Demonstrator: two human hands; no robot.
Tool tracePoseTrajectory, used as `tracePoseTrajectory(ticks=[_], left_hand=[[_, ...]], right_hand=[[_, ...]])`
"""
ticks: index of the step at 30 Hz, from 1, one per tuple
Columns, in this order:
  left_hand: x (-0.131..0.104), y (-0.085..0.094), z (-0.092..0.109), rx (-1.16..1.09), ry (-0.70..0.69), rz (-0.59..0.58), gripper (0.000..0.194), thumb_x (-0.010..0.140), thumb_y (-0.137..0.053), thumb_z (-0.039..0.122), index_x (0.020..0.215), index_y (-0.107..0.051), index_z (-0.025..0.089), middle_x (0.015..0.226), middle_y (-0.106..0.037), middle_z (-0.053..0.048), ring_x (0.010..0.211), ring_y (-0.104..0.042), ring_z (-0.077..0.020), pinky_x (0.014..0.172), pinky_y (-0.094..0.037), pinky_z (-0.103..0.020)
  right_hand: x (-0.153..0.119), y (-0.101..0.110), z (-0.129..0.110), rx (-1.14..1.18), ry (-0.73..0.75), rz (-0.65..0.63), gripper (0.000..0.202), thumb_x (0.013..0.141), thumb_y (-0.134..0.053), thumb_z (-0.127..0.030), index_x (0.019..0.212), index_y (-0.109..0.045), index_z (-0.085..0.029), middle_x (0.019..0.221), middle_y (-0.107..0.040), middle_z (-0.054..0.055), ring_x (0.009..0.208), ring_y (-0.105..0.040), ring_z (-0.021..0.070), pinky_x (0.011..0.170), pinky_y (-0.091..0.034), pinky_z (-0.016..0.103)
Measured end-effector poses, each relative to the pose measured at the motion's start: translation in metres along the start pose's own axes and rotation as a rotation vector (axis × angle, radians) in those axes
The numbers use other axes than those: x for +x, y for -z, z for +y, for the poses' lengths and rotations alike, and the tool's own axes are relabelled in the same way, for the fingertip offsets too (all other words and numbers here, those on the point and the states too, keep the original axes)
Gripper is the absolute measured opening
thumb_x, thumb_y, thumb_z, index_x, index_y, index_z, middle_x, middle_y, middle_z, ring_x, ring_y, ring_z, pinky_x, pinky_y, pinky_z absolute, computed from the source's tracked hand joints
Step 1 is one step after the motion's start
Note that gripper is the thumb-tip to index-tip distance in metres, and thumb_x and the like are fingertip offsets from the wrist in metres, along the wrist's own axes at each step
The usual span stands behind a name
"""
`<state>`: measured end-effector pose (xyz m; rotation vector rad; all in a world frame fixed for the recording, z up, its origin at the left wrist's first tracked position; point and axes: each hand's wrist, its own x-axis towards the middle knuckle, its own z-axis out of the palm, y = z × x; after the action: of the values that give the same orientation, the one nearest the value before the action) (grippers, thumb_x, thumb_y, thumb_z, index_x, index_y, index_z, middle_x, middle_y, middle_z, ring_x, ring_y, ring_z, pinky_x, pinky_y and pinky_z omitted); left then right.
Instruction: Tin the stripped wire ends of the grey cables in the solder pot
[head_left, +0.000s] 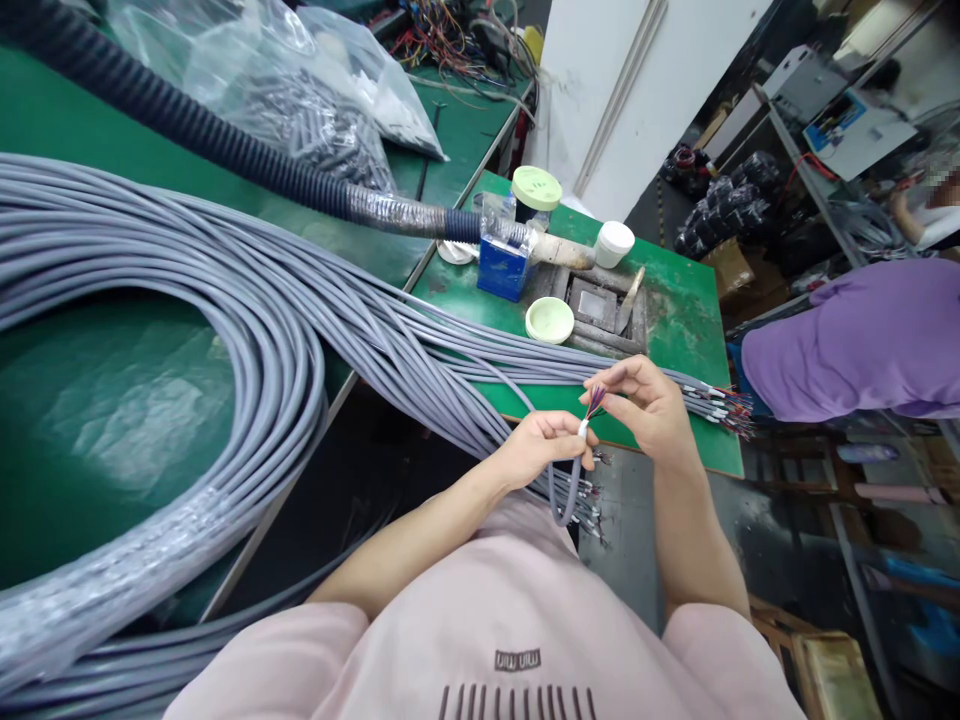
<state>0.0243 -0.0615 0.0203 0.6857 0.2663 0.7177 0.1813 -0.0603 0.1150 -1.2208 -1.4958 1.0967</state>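
My left hand (546, 443) is closed round the end of a grey cable (568, 500), just below its white wrapped collar. Out of the collar fan several thin coloured wires (595, 400), red, purple and dark. The fingertips of my right hand (646, 400) pinch these wires from the other side. Below my hands the cable bends in a loop. More grey cables (465, 400) run from the left past both hands. Their stripped ends (724, 408) lie at the right edge of the green table, and others hang beside my left hand.
A large coil of grey cable (277, 350) covers the left table. Behind my hands are a solder pot (598, 303), a pale green lid (550, 320), a white jar (614, 243) and a blue box (502, 265) under a black hose (247, 140). A person in purple (855, 340) is at right.
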Motion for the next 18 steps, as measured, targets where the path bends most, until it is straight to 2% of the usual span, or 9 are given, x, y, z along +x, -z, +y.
tracePoseTrajectory(ticks=[18], left_hand=[[0.0,-0.0017,0.0004,-0.002,0.032,-0.002,0.037,0.066,-0.082,0.042,0.085,-0.071,0.012,0.064,-0.07,-0.005,0.057,-0.063,-0.0121,0.065,-0.047,-0.024]], right_hand=[[-0.0015,0.0032,-0.0014,0.029,0.034,-0.012,0.017,0.08,-0.072,-0.024,0.09,-0.058,-0.022,0.089,-0.072,0.001,0.08,-0.072,0.0178,0.074,-0.059,0.034]])
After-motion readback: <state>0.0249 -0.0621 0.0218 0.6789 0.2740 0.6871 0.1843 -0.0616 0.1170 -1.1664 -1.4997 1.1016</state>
